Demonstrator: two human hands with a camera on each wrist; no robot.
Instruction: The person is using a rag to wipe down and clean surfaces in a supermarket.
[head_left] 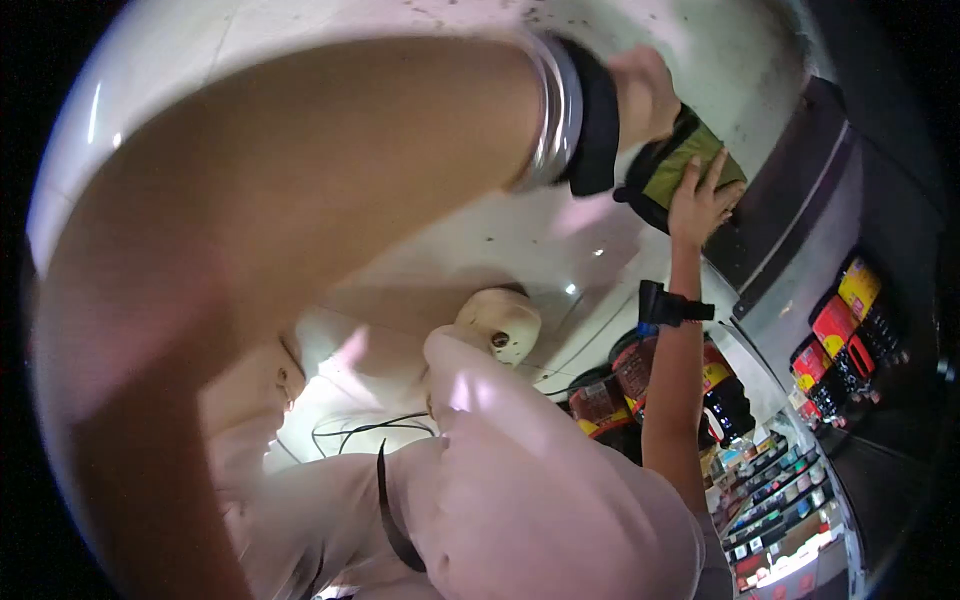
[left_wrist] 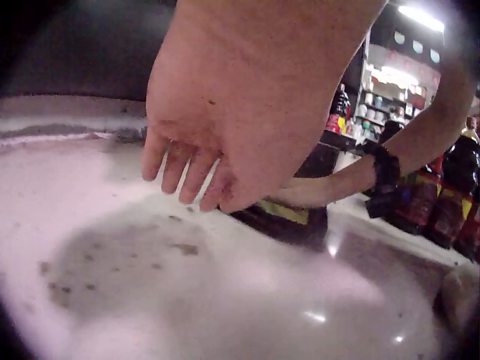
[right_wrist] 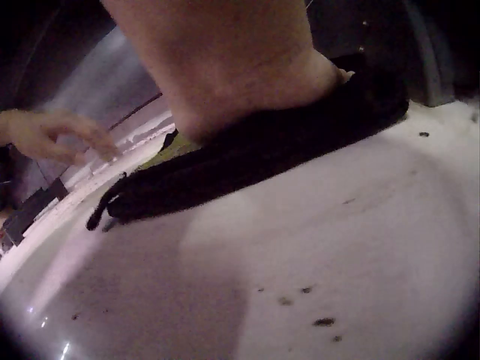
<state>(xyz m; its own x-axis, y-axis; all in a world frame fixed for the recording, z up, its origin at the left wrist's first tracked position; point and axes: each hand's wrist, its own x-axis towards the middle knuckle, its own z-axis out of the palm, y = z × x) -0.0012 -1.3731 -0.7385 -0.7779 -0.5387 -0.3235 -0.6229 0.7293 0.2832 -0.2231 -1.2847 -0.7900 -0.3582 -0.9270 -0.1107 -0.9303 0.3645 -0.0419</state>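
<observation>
An olive-green and black pouch-like thing lies on the pale, speckled surface. Across its green face my right hand rests with fingers spread. From the right wrist view, that hand sits over the black side and hides most of the green part; a short black loop sticks out at one end. My left hand, blurred, is by the black edge. In the left wrist view the palm of the left hand shows, with loosely bent fingers pointing down and nothing in them.
Dark bottles with red and yellow labels stand beside my right forearm, and more are farther right. Stocked shelves are behind. A beige rounded thing and a black cable lie below. A dark ledge borders the surface.
</observation>
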